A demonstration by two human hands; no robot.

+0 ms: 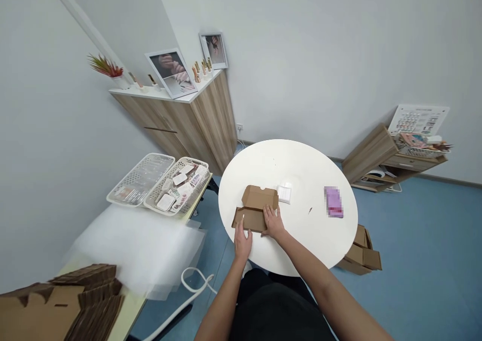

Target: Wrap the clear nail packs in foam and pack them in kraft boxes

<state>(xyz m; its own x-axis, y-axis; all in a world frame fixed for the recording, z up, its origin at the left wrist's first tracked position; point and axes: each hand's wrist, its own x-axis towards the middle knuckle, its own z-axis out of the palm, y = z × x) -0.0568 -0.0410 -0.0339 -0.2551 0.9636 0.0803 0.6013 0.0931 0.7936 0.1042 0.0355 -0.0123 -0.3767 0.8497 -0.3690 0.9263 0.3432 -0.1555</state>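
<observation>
Got the head cam up on my screen from way over here, and here's what I'm seeing. The flat-ish brown cardboard mailer box (254, 208) sits half folded near the close edge of the round white desk (301, 165), with its lid panel standing up at an angle. My right hand (273, 223) is spread flat on the box's front panel, fingers open, pressing rather than gripping. The left hand (243, 244) is down at the box's near corner, but I can't tell if it's pinching the cardboard or just touching it. Just past the box is a small white packet (284, 194), and further right a pinkish-purple packet (333, 202) that's too blurred to read. Off to the left, on a side desk (130, 306), there's a stack of flat cardboard blanks (86, 301), a pile of clear plastic sheets (135, 245) and two white plastic baskets (158, 183), one loaded with printed cards. More brown boxes (361, 253) sit on the blue floor beside the round desk.
</observation>
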